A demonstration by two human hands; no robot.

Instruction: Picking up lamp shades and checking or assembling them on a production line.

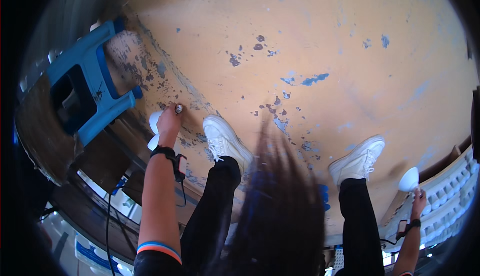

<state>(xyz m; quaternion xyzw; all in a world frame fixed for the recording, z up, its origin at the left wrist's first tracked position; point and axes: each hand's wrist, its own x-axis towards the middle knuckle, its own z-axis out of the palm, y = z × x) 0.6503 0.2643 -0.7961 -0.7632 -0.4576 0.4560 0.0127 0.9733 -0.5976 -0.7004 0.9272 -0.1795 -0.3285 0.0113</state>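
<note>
My left hand (170, 124) is closed around white light bulbs. Two rounded white bulb ends (156, 121) stick out on its left side, and a metal screw base (179, 108) shows at the fingertips. On the far right, my right hand (419, 200) grips another white light bulb (409, 179) by its narrow end, with the wide white dome pointing up and left. Beside that hand stands a pale tray (452, 188) with rows of white bulbs. Both wrists wear black straps with small devices and cables.
A blue plastic stool (90, 78) lies tipped at the left, beside a worn brown rounded seat (42, 126). My white shoes (222, 138) stand on the worn tan floor (310, 36), which has peeling paint. Dark hair hangs across the lower middle. A black cable (108, 226) runs at lower left.
</note>
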